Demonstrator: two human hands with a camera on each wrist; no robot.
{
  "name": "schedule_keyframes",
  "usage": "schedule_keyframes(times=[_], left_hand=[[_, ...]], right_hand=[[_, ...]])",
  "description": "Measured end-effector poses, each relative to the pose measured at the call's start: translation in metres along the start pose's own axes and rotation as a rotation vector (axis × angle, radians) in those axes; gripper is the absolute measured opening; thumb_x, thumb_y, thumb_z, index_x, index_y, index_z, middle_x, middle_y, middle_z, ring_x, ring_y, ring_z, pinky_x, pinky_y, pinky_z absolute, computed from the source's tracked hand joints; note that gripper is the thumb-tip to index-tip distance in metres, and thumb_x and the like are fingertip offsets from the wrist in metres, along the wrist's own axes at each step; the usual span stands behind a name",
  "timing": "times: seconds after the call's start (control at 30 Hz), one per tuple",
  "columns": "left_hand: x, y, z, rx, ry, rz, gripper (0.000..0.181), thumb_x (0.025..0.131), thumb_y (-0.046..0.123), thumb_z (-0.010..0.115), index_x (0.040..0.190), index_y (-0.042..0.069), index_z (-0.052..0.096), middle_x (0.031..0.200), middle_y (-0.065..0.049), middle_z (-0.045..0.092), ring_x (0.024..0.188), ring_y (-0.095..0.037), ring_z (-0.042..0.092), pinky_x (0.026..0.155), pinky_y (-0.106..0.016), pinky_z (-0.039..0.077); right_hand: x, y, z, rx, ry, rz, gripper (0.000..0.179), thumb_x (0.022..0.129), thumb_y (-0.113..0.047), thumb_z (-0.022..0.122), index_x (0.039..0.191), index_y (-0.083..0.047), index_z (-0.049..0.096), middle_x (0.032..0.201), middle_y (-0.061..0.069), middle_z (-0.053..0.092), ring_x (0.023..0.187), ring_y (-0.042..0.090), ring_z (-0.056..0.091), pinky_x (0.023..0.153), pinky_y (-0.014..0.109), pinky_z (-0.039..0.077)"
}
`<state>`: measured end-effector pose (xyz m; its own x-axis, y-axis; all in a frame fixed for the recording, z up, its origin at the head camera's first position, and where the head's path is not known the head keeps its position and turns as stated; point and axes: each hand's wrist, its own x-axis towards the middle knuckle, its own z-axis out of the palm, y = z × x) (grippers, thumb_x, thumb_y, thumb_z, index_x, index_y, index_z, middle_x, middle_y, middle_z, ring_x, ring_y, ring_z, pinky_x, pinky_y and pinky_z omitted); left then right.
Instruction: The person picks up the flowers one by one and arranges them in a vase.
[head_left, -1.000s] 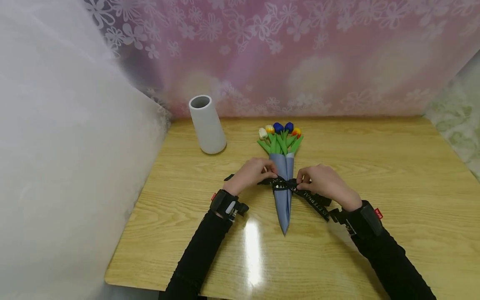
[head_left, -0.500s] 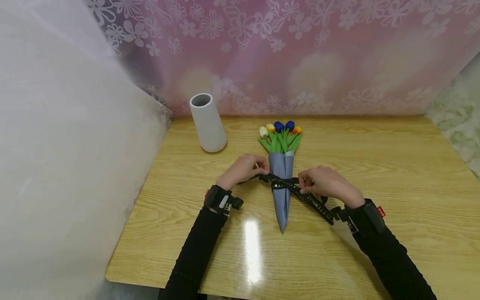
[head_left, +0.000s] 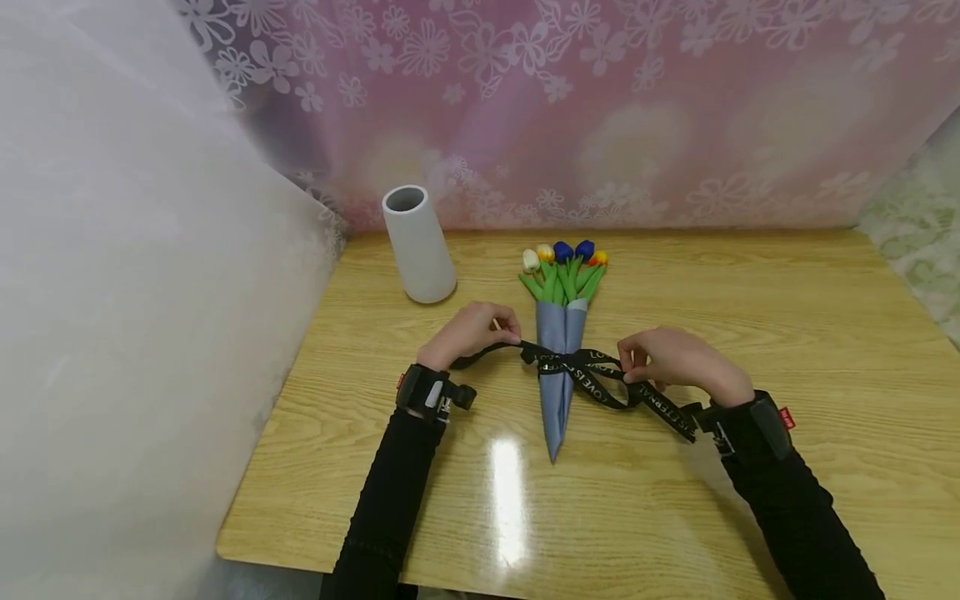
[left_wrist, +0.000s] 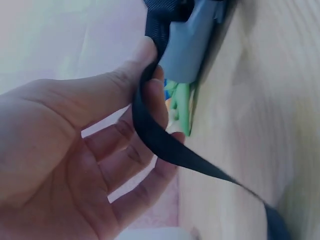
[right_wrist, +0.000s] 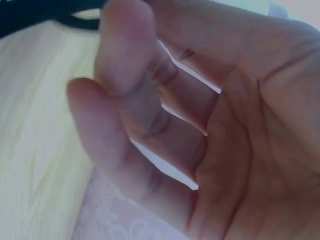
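Observation:
A bouquet of artificial tulips (head_left: 564,252) in white, yellow, blue and orange lies on the table, wrapped in a grey-blue paper cone (head_left: 553,404). Around its middle runs a black ribbon (head_left: 588,383) with white lettering, knotted at the front. To the left of the cone, my left hand (head_left: 474,331) pinches one ribbon length between thumb and index finger. In the left wrist view the ribbon (left_wrist: 155,137) trails past the other fingers. My right hand (head_left: 678,360) pinches a loop of ribbon on the right, and a lettered tail hangs below it. The right wrist view shows curled fingers (right_wrist: 125,50) near the dark ribbon (right_wrist: 30,17).
A white vase (head_left: 422,250) stands upright at the back left of the wooden table (head_left: 750,283). Behind the table hangs a pink flowered curtain (head_left: 675,150), and a white sheet (head_left: 150,292) borders the left side.
Both hands have moved apart, the left to the left and the right to the right. Ribbon now stretches out on both sides of the knot, with a loop showing on the right.

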<state>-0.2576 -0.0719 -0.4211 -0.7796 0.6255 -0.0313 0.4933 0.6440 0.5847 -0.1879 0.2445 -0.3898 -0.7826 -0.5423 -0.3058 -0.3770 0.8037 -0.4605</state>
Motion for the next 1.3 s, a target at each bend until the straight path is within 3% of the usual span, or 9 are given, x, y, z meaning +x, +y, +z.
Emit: schedule_keyframes(times=[0.27, 0.5, 0.67, 0.77, 0.87, 1.0, 1.1, 1.2, 1.3], left_hand=[[-0.01, -0.007, -0.014, -0.033, -0.003, -0.067, 0.008, 0.097, 0.019, 0.071, 0.096, 0.012, 0.075, 0.096, -0.002, 0.073, 0.089, -0.015, 0.065, 0.077, -0.029, 0.051], [-0.016, -0.012, -0.019, -0.041, -0.073, -0.098, 0.011, 0.098, 0.021, 0.069, 0.096, 0.012, 0.075, 0.093, -0.004, 0.073, 0.082, -0.014, 0.062, 0.078, -0.029, 0.05], [-0.017, -0.014, -0.02, -0.096, -0.115, -0.119, 0.012, 0.099, 0.019, 0.067, 0.097, 0.009, 0.073, 0.089, -0.013, 0.074, 0.075, -0.018, 0.067, 0.077, -0.028, 0.049], [-0.017, -0.012, -0.02, -0.058, -0.114, -0.117, 0.012, 0.099, 0.02, 0.068, 0.097, 0.009, 0.074, 0.092, -0.01, 0.074, 0.079, -0.018, 0.066, 0.077, -0.029, 0.05], [-0.015, -0.01, -0.017, -0.019, -0.086, -0.118, 0.013, 0.098, 0.023, 0.07, 0.1, 0.011, 0.074, 0.098, -0.006, 0.073, 0.087, -0.018, 0.065, 0.079, -0.031, 0.052], [-0.009, -0.005, -0.01, -0.026, 0.009, -0.113, 0.019, 0.099, 0.03, 0.069, 0.109, 0.014, 0.074, 0.106, -0.003, 0.072, 0.099, -0.018, 0.066, 0.086, -0.033, 0.054], [-0.002, 0.001, -0.003, -0.035, 0.071, -0.054, 0.022, 0.099, 0.032, 0.068, 0.113, 0.016, 0.074, 0.11, 0.001, 0.072, 0.105, -0.016, 0.065, 0.094, -0.035, 0.053], [0.005, 0.008, 0.003, -0.052, 0.069, 0.015, 0.021, 0.098, 0.031, 0.07, 0.114, 0.018, 0.075, 0.11, 0.004, 0.073, 0.107, -0.013, 0.065, 0.098, -0.036, 0.052], [0.009, 0.012, 0.008, -0.055, 0.028, 0.056, 0.02, 0.095, 0.029, 0.073, 0.113, 0.019, 0.076, 0.108, 0.006, 0.074, 0.105, -0.01, 0.066, 0.098, -0.035, 0.053]], right_hand=[[-0.012, 0.017, -0.012, -0.022, -0.018, 0.056, 0.015, 0.097, -0.014, 0.069, 0.086, -0.015, 0.058, 0.073, -0.004, 0.062, 0.053, 0.018, 0.053, 0.053, 0.03, 0.038], [-0.026, 0.036, -0.025, 0.01, -0.024, 0.109, 0.009, 0.099, -0.012, 0.064, 0.093, -0.011, 0.059, 0.078, -0.001, 0.062, 0.055, 0.018, 0.048, 0.054, 0.033, 0.037], [-0.036, 0.048, -0.036, -0.003, 0.014, 0.161, 0.006, 0.099, -0.01, 0.063, 0.093, -0.01, 0.06, 0.077, -0.001, 0.063, 0.055, 0.018, 0.046, 0.054, 0.033, 0.035], [-0.039, 0.051, -0.039, -0.012, 0.044, 0.199, 0.005, 0.099, -0.009, 0.063, 0.094, -0.009, 0.061, 0.076, 0.0, 0.061, 0.056, 0.019, 0.045, 0.054, 0.033, 0.033], [-0.036, 0.047, -0.037, -0.051, 0.091, 0.211, 0.008, 0.098, -0.013, 0.066, 0.102, -0.006, 0.064, 0.082, 0.004, 0.064, 0.062, 0.022, 0.053, 0.056, 0.035, 0.041], [-0.026, 0.034, -0.031, -0.119, 0.168, 0.163, 0.024, 0.096, -0.02, 0.071, 0.114, -0.004, 0.066, 0.097, 0.009, 0.07, 0.078, 0.025, 0.063, 0.067, 0.042, 0.052], [-0.017, 0.022, -0.024, -0.121, 0.171, 0.086, 0.017, 0.096, -0.022, 0.071, 0.107, -0.009, 0.072, 0.094, 0.004, 0.071, 0.077, 0.02, 0.063, 0.069, 0.04, 0.052], [-0.01, 0.008, -0.017, -0.097, 0.126, 0.005, 0.012, 0.096, -0.024, 0.071, 0.1, -0.014, 0.077, 0.089, -0.002, 0.072, 0.072, 0.013, 0.062, 0.066, 0.035, 0.052], [-0.001, -0.003, -0.007, -0.104, 0.106, -0.059, 0.019, 0.095, -0.025, 0.072, 0.107, -0.012, 0.079, 0.092, 0.0, 0.075, 0.071, 0.011, 0.064, 0.064, 0.033, 0.053]])
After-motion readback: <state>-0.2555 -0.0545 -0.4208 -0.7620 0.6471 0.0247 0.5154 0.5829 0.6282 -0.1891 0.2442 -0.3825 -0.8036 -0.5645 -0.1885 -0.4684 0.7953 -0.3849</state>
